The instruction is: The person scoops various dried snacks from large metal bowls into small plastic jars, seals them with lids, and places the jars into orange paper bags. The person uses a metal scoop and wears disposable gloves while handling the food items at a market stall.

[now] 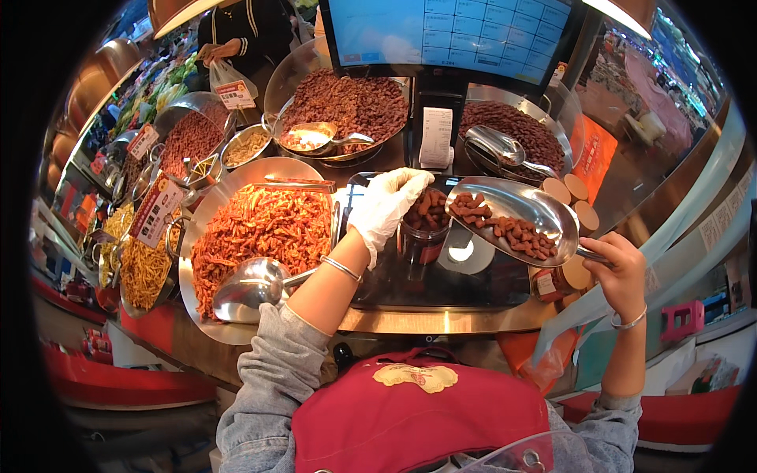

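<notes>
My left hand point(395, 198), in a white glove, is at the rim of a dark jar point(421, 239) filled to the top with reddish-brown snack pieces; its fingers are bent, and whether they grip the rim is unclear. The jar stands on a black glossy scale point(384, 284). Bare, my right hand point(615, 266) grips the handle of a metal scoop point(568, 220) that carries more of these pieces. The scoop's front end is against or just beside the jar's mouth, at its right. A round lid-like disc point(467, 255) lies on the scale under the scoop.
A large metal pan point(189, 284) of orange-red shredded snack, with another scoop point(251, 292), stands left. Behind are more filled pans and a screen point(378, 32) above a receipt printer point(436, 133). Lidded jars point(556, 282) stand right. Across the counter, a person point(251, 29) holds a plastic bag.
</notes>
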Demonstrator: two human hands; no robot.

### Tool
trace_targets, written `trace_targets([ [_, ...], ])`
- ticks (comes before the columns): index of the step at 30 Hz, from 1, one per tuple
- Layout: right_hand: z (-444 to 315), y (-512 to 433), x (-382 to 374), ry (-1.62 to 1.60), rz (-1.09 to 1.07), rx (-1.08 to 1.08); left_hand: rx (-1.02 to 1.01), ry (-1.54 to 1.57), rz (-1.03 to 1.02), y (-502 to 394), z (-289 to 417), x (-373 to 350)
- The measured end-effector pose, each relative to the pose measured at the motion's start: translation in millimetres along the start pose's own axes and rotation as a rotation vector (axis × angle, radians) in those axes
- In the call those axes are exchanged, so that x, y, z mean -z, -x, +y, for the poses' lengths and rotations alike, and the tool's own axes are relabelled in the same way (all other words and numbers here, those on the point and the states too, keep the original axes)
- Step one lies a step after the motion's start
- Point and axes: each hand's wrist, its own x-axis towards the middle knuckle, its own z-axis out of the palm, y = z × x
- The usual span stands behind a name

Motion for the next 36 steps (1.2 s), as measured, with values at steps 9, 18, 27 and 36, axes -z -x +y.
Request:
trace_targets([
  [9,-11,-26,3,0.139,-0.070,0.025,0.224,0.516,-0.089,8,6,-12],
  [18,-29,-54,12,0.122,-0.133,0.073,-0.018,0.398,-0.060,5,-8,-21],
  [27,-25,-52,11,0.106,-0.136,0.069,-0.073,0.304,0.016,2,-7,-25],
  [36,-22,-50,18,0.152,-0.113,0.089,-0.008,0.267,0.062,-1,-9,-25],
])
